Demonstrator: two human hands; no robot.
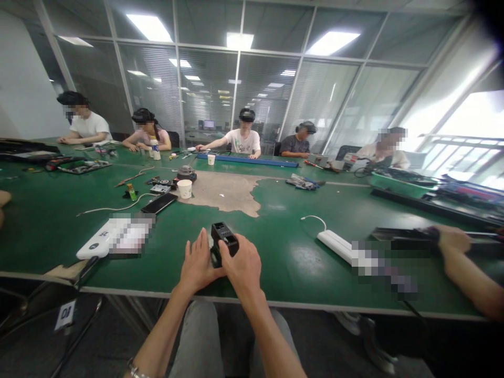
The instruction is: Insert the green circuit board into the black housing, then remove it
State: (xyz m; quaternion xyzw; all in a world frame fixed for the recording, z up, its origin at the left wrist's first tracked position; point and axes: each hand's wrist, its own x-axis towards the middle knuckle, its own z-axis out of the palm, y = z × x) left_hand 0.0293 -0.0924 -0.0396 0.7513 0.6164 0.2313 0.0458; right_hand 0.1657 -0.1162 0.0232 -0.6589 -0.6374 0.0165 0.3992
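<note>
A small black device [224, 234] with square openings on its upper face is held just above or on the green table [283, 283], near the front edge. My right hand [244, 265] wraps round its right side, with the thumb over the near face. My left hand [198, 265] is at its left side, fingers spread and raised, the thumb reaching toward the device's lower end. Whether the left thumb bears on the device is hard to tell. The device's underside is hidden by my hands.
Left of my hands lie a white power bank [98, 241] and a black phone [159, 203]; a paper cup [185, 189] stands beyond. At right are a white strip [338, 248] and another person's arm [464, 268]. Several people sit across the table, around a blue bar [248, 160].
</note>
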